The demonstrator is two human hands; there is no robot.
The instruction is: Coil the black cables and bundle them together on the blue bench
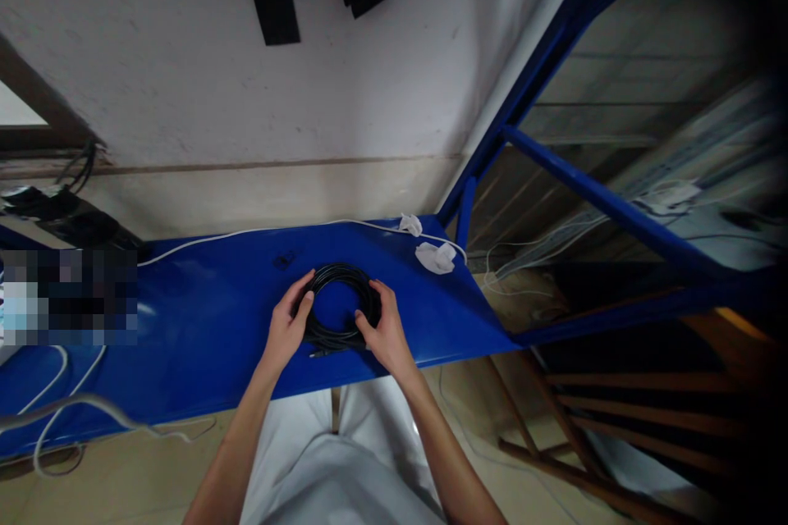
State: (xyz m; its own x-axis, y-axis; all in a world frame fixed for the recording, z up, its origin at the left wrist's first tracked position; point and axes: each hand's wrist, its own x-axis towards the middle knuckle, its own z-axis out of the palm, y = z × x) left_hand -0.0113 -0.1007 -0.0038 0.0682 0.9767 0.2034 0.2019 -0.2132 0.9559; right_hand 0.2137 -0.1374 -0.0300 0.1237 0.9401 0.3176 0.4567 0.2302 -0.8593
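Note:
A coiled black cable (337, 338) lies as a round loop on the blue tabletop (203, 328), near its front edge. My left hand (291, 318) grips the coil's left side, thumb on the inner side and fingers around the outside. On the opposite side, my right hand (385, 326) is closed on the coil in the same way, its thumb reaching into the ring. A cable end with a plug (318, 353) sticks out at the lower left of the coil. Parts of the coil under my fingers are hidden.
Crumpled white paper (436, 257) lies at the right rear. A white cord (258, 230) runs along the back edge by the wall. White cables (74, 402) hang at the left, near a blurred-out object. A blue metal frame (591, 189) and a wooden chair (640, 402) stand at the right.

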